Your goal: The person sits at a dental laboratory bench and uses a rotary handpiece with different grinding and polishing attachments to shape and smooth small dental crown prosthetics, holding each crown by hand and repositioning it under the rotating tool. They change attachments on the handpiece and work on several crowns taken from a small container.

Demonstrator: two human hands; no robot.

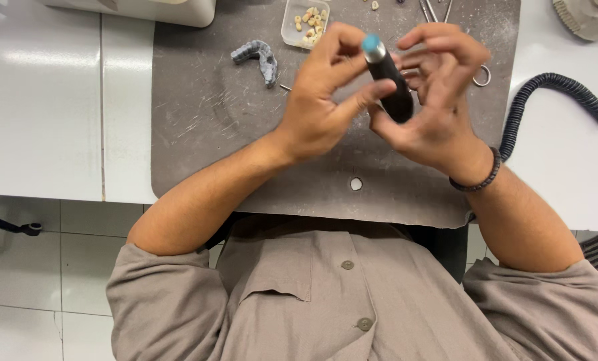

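Black handpiece (pixel 390 80) between both hands, clear tub (pixel 304 23) behind.

I'm seeing a black handpiece (pixel 391 79) with a teal cap, grey dusty mat (pixel 212 120), grey dental arch (pixel 257 56), cream-coloured teeth in a clear box (pixel 304 23), black coiled cord (pixel 553 93), white bench (pixel 38 100).

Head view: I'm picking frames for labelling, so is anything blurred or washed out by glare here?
Head view: even overhead light, a soft glare patch on the white bench; the left hand, right hand and black handpiece are slightly motion-soft; the grey dental model and dusty mat look sharp.
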